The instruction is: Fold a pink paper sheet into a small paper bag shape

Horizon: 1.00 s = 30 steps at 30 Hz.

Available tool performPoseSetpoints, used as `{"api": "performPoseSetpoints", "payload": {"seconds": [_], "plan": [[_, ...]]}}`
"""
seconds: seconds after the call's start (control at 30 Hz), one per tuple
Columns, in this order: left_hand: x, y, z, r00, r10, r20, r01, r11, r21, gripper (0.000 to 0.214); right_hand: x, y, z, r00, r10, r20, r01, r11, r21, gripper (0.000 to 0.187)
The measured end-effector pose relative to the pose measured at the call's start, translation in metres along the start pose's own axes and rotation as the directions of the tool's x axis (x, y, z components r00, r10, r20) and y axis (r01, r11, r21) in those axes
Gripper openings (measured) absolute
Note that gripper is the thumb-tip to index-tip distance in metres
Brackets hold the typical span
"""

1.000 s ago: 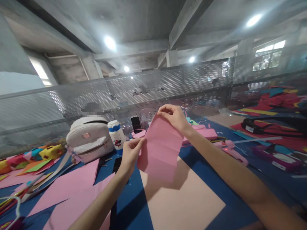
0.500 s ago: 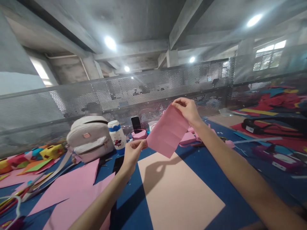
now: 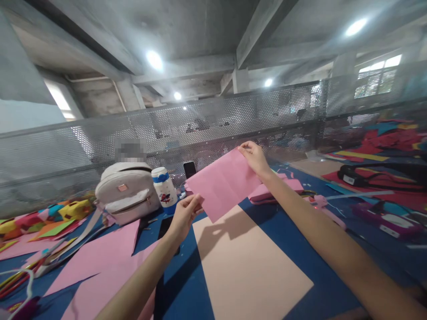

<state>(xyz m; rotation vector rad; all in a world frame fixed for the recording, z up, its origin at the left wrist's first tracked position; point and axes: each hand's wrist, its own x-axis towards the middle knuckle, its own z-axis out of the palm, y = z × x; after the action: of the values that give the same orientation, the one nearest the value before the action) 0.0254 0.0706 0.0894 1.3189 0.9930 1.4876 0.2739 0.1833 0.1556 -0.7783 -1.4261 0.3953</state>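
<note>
A pink sheet of paper (image 3: 227, 184) with faint creases is held up in the air between my two hands. My left hand (image 3: 185, 213) pinches its lower left edge between thumb and fingers. At the upper right corner my right hand (image 3: 253, 158) grips it the same way. Beneath, a larger pale peach sheet (image 3: 250, 266) lies flat on the blue table (image 3: 182, 289), and the shadow of the hands and paper falls across it.
To the left lie larger pink sheets (image 3: 96, 262), a white backpack (image 3: 125, 191) and a white-and-blue bottle (image 3: 164, 191). A phone (image 3: 190, 169) stands behind the held paper. Pink cases (image 3: 263, 191), a black strap (image 3: 376, 175) and a purple device (image 3: 388, 220) are on the right.
The pink paper has turned, so it now lies wider and more level, its far left corner reaching past my left hand. My right hand has come slightly down and left.
</note>
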Motion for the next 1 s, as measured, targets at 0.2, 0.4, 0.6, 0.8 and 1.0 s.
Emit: {"api": "performPoseSetpoints", "payload": {"seconds": [0.2,0.4,0.6,0.8,1.0], "plan": [[-0.008,0.0,0.004,0.995,-0.054,0.086,0.046,0.995,0.093,0.042,-0.004,0.004,0.006,0.999,-0.051,-0.003,0.051,0.997,-0.061,0.013],[-0.001,-0.004,-0.001,0.993,-0.011,0.117,-0.013,0.98,0.199,0.036,-0.036,-0.02,0.027,0.876,-0.092,0.474,0.141,0.988,-0.069,0.025],[0.002,-0.006,-0.006,0.995,0.072,0.063,-0.084,0.969,0.23,0.033,-0.051,-0.024,0.04,0.721,-0.029,0.693,0.085,0.995,-0.047,0.021],[0.006,-0.01,-0.014,0.998,0.065,0.022,-0.068,0.978,0.197,0.034,-0.038,-0.007,0.035,0.791,-0.002,0.612,-0.011,1.0,0.017,0.029],[0.006,-0.019,-0.014,0.998,-0.008,-0.055,0.013,0.996,0.094,0.04,-0.031,0.011,0.037,0.839,0.033,0.543,-0.083,0.994,0.068,0.04]]}}
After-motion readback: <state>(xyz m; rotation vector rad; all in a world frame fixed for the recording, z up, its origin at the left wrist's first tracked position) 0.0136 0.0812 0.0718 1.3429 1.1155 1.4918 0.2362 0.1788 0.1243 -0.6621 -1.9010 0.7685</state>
